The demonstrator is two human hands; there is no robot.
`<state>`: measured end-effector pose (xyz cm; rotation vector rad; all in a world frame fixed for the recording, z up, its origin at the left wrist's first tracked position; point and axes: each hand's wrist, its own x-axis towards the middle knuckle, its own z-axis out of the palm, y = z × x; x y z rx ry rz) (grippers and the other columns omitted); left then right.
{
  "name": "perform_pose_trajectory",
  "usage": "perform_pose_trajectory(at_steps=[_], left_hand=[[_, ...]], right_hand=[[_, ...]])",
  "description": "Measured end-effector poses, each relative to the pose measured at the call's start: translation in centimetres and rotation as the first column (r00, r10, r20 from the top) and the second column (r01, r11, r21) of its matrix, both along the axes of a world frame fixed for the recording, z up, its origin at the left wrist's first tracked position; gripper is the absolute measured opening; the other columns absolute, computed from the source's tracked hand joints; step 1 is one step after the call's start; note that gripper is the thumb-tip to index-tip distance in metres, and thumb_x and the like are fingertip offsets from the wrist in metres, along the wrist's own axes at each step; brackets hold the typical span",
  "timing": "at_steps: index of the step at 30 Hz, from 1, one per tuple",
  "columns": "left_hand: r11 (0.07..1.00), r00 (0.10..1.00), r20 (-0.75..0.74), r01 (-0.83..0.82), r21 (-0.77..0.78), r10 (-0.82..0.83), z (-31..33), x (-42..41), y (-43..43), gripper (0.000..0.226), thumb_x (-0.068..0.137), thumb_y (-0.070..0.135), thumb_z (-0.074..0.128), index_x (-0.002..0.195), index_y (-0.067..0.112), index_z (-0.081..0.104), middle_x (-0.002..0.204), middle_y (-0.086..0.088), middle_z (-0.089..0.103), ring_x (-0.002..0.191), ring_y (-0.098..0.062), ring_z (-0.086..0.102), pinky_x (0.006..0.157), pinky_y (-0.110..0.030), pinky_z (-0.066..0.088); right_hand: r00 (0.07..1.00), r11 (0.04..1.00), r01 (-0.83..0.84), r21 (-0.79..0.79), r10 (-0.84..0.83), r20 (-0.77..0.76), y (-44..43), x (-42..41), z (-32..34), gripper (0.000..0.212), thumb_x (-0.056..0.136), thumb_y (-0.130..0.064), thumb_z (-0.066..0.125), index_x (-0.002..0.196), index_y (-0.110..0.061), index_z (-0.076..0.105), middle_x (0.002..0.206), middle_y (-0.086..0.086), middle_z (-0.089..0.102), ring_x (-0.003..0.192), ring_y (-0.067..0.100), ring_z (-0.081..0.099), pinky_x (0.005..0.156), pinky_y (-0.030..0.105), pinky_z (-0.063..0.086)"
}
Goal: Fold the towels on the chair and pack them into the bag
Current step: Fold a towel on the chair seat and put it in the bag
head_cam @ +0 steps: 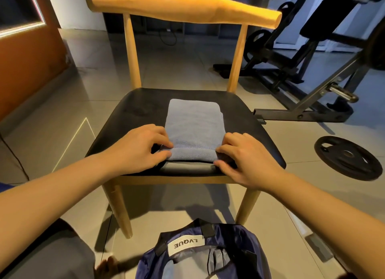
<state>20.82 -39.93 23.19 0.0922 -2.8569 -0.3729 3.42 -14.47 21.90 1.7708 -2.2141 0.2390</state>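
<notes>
Head view: my left hand [143,147] and right hand [243,160] pinch the near corners of the folded light-blue terry towel [193,124]; I should lift both evenly, layers together.

Matt terry-cloth towel [192,126] – smooth black seat, wooden chair [183,4] – glossy nylon bag [239,235].

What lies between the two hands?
In the head view, the near end of the folded light-blue towel spans between left hand and right hand, each pinching a corner.
</notes>
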Motion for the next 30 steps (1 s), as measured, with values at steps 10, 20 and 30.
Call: perform_pose_trajectory(at_steps=[10, 20, 30], left_hand=[[1.0, 1.0, 0.001, -0.002, 0.028, 0.002, -0.3, 0.1, -0.6, 0.031, 0.093, 0.055, 0.059, 0.109, 0.034, 0.076, 0.096, 0.02, 0.055, 0.096, -0.003, 0.052, 0.081, -0.024, 0.047], [0.897, 0.954, 0.191, -0.284, 0.338, 0.23, -0.2, -2.1, -0.2, 0.048, 0.106, 0.04, 0.049, 0.078, 0.002, 0.056, 0.073, -0.016, 0.054, 0.067, -0.023, 0.051, 0.066, -0.038, 0.04], [0.824, 0.926, 0.071, -0.363, 0.435, 0.37, 0.4, -3.3, -1.2, 0.033, 0.088, 0.042, 0.077, 0.078, 0.011, 0.07, 0.07, -0.005, 0.067, 0.063, -0.014, 0.058, 0.063, -0.028, 0.046]], right_hand=[[0.982, 0.999, 0.043, -0.033, -0.037, 0.185, 0.1, -0.5, 0.2, 0.02, 0.101, -0.033, 0.059, 0.113, -0.024, 0.072, 0.106, -0.009, 0.057, 0.093, 0.016, 0.054, 0.075, 0.035, 0.05], [0.838, 0.96, 0.277, 0.046, -0.265, 0.478, -2.2, -1.2, 0.9, 0.017, 0.107, -0.03, 0.044, 0.097, -0.023, 0.055, 0.092, -0.003, 0.061, 0.081, 0.016, 0.057, 0.066, 0.031, 0.046], [0.919, 0.935, 0.303, -0.183, -0.237, 0.314, -3.4, -2.1, 0.2, 0.011, 0.099, -0.031, 0.063, 0.095, -0.022, 0.058, 0.097, -0.005, 0.05, 0.077, 0.019, 0.055, 0.063, 0.035, 0.048]])
